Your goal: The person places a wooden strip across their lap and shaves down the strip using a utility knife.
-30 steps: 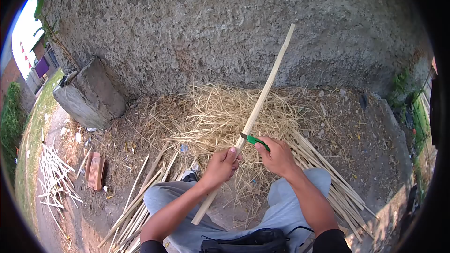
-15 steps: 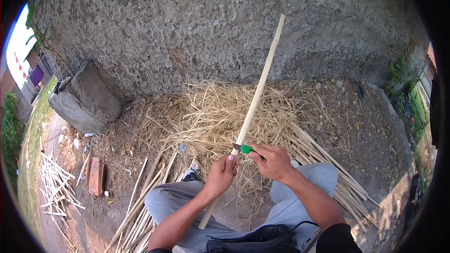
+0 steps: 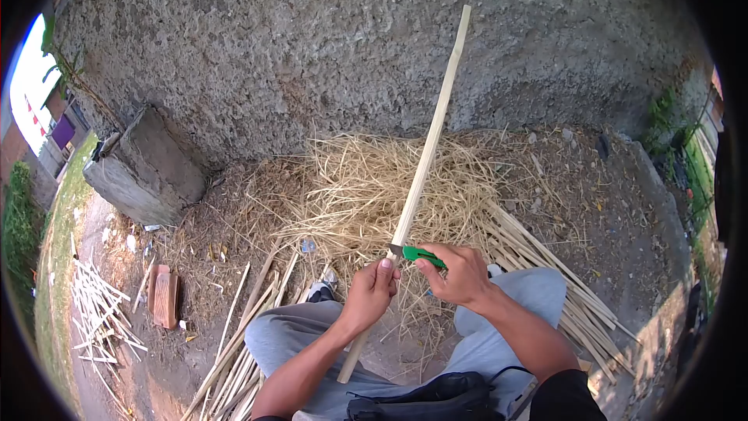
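Note:
My left hand (image 3: 372, 293) is closed around a long pale bamboo strip (image 3: 428, 157), thumb on top. The strip slants from between my legs up and to the right, its far end in front of the wall and bent slightly near the tip. My right hand (image 3: 458, 274) grips a green utility knife (image 3: 424, 256). Its short dark blade touches or lies very close to the strip, just above my left thumb. Part of the knife's handle is hidden in my right palm.
Beyond my hands lies a heap of thin shavings (image 3: 389, 187) below a rough wall (image 3: 351, 54). Long strips lie beside both legs, with a right-hand bundle (image 3: 569, 296). At left are cut pieces (image 3: 101, 312), a reddish-brown block (image 3: 163, 297) and a concrete block (image 3: 148, 168).
The strip has shifted slightly upward, its far end now higher against the wall. The knife is a little farther right and more of its green handle shows. Both hands keep their holds.

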`<state>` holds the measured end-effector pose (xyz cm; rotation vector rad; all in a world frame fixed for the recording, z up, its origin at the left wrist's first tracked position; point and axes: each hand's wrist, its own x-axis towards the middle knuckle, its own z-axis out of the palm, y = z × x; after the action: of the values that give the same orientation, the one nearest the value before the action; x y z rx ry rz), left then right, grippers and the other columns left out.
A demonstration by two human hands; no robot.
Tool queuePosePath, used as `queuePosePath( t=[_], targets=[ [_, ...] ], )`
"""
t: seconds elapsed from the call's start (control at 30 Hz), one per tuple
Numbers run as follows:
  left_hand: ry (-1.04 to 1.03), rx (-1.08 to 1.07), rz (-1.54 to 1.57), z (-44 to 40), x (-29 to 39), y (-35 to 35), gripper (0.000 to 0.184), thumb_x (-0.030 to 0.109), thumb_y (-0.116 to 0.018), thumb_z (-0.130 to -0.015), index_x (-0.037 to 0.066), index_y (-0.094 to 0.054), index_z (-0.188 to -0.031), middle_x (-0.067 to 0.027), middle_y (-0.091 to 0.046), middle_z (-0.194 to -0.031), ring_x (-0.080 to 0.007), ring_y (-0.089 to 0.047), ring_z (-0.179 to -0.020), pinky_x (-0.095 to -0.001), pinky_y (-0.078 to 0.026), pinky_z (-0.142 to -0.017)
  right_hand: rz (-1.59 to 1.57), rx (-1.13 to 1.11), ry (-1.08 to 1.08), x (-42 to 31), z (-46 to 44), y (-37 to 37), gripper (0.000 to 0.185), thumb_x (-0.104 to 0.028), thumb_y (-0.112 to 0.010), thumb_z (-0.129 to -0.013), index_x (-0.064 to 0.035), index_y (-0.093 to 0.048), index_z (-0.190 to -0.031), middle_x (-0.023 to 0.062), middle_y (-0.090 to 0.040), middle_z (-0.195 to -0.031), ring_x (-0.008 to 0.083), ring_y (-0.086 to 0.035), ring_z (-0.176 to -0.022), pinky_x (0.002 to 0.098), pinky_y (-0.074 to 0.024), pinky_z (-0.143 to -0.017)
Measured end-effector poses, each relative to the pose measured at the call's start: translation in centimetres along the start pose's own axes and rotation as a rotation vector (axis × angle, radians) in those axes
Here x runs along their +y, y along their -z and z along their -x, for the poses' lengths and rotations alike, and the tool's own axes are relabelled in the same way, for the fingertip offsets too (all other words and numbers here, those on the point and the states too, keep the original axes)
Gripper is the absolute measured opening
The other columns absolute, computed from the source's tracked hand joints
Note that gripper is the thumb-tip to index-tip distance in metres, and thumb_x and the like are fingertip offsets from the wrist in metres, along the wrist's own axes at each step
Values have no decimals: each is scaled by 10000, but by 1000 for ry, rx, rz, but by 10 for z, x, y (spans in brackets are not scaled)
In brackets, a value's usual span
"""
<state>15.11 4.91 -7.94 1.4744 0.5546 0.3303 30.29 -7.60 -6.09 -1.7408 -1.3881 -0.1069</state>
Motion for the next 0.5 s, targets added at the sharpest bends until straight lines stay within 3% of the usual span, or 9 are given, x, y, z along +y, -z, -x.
queuePosePath(
  t=[0.07,0.13,0.27,0.3,0.43,0.5],
  targets=[
    [4,3,10,-2,-4,1,386,337,-373,-1057,30,-531,-883,30,-423,-587,-44,-349,-470,-223,-283,-423,35,-20,-3,0,0,0,248,-227,-677,-870,-53,-683,-1046,123,-688,-761,284,-671,-599,363,-507,-499],
    [-142,66,-171,-5,-11,0,375,333,-376,-1056,37,-520,-876,34,-417,-589,-45,-349,-464,-219,-280,-410,72,-43,-9,-2,2,1,259,-209,-692,-857,-38,-693,-1051,133,-694,-772,280,-680,-615,344,-512,-514],
    [-88,41,-179,2,2,2,365,325,-380,-1056,36,-510,-874,35,-412,-589,-46,-350,-472,-218,-283,-417,133,-10,-10,-8,3,0,261,-218,-701,-850,-44,-694,-1045,89,-630,-665,242,-595,-497,345,-436,-437],
    [-42,31,-142,6,7,1,385,317,-374,-1058,21,-525,-864,18,-433,-590,-59,-383,-494,-236,-325,-450,149,33,25,-9,4,0,257,-222,-702,-849,-48,-696,-1039,74,-603,-634,233,-565,-468,347,-410,-416],
    [108,3,47,14,23,-1,406,305,-368,-1059,2,-538,-850,-6,-465,-588,-74,-421,-512,-258,-373,-485,183,79,25,-10,3,-6,240,-260,-679,-868,-74,-688,-1019,55,-577,-615,229,-586,-472,355,-438,-402],
    [3,42,-47,11,11,0,391,317,-365,-1060,16,-518,-863,15,-425,-590,-59,-378,-497,-240,-329,-460,176,46,-1,-13,-1,-7,252,-255,-687,-858,-66,-687,-1024,57,-579,-613,230,-587,-473,358,-440,-404]
  ],
)
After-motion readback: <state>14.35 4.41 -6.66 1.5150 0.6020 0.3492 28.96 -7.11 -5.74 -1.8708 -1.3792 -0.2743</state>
